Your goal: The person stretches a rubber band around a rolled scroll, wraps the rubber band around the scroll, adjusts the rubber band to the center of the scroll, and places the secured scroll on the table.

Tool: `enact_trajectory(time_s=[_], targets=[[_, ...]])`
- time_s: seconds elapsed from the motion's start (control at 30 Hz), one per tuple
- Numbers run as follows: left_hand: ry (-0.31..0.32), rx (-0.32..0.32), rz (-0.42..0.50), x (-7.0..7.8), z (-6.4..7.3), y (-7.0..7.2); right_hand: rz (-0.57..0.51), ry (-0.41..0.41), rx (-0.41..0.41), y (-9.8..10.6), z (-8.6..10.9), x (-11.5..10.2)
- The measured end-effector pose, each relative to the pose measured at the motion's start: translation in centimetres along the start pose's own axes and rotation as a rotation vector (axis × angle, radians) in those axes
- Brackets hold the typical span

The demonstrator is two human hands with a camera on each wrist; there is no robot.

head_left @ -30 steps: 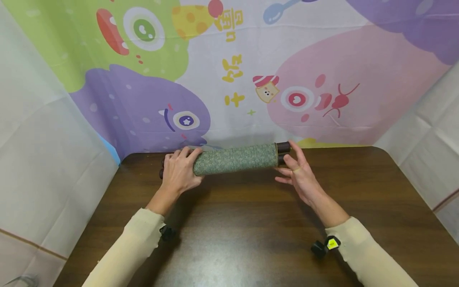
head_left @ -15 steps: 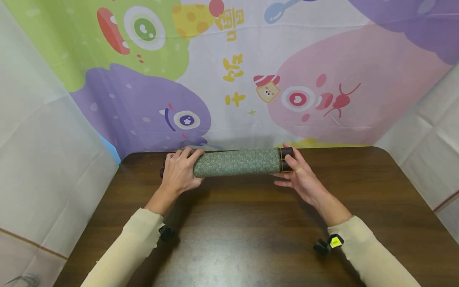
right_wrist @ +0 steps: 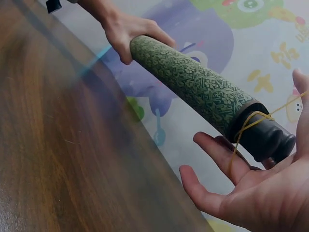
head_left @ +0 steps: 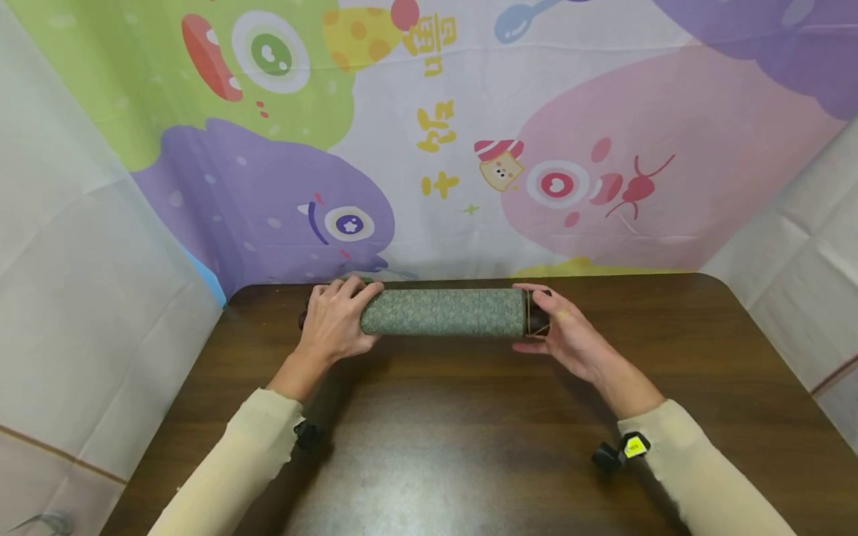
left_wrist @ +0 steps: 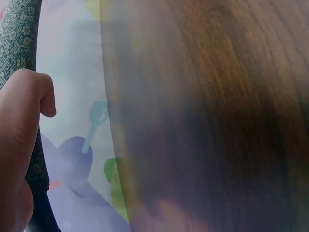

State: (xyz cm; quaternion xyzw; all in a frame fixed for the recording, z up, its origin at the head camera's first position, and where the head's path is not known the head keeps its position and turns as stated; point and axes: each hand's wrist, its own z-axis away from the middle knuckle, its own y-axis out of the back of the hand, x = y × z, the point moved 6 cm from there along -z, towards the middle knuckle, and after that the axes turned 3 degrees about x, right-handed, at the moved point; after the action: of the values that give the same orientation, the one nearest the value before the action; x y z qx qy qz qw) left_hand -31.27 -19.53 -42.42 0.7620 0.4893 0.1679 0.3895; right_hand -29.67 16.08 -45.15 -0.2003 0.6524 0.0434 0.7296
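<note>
A rolled hanging scroll (head_left: pixel 445 313) in green patterned cloth lies crosswise between the hands, above the back of the table. My left hand (head_left: pixel 337 318) grips it near the left end, fingers over the top; the dark roller tips (head_left: pixel 303 320) stick out beyond. At the other end, my right hand (head_left: pixel 570 331) has its fingers spread round the dark roller knobs (right_wrist: pixel 263 142). A thin yellow rubber band (right_wrist: pixel 255 115) crosses those knobs and stretches to the thumb and a finger of that hand. The left wrist view shows the left thumb (left_wrist: pixel 34 89) against the scroll.
The brown wooden table (head_left: pixel 429 432) spreads below the hands. Right behind its back edge hangs a cartoon-printed cloth (head_left: pixel 456 242). White sheets (head_left: pixel 74 223) flank it on both sides. A small black device is strapped at each wrist.
The scroll's right end has come down and nearer, so the roll lies level across the view. My right hand has closed in round the knobs, and the band now shows across them.
</note>
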Motion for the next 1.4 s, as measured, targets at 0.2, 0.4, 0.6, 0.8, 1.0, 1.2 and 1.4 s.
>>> enact_trajectory(time_s=[0.2, 0.4, 0.6, 0.8, 1.0, 1.2, 1.4], targets=[[-0.048, 0.009, 0.001, 0.1, 0.2, -0.1, 0.036, -0.030, -0.011, 0.1, -0.1, 0.2], [-0.071, -0.008, -0.006, 0.1, 0.4, 0.0, 0.082, -0.066, -0.037, 0.3, -0.1, 0.1], [-0.102, -0.016, -0.011, 0.4, 0.5, 0.1, 0.196, -0.120, -0.069, 0.6, -0.2, 0.1], [-0.136, -0.006, -0.012, 0.7, 0.6, 0.1, 0.284, -0.179, -0.085, 1.0, -0.1, 0.6], [-0.135, -0.003, -0.013, 0.7, 0.7, 0.0, 0.315, -0.212, -0.123, 1.1, 0.0, 0.7], [-0.120, -0.008, -0.001, 0.7, 0.7, -0.1, 0.324, -0.215, -0.147, 1.2, 0.0, 0.5], [-0.113, -0.003, -0.005, 0.8, 0.7, -0.1, 0.366, -0.191, -0.163, 1.7, -0.1, 0.0]])
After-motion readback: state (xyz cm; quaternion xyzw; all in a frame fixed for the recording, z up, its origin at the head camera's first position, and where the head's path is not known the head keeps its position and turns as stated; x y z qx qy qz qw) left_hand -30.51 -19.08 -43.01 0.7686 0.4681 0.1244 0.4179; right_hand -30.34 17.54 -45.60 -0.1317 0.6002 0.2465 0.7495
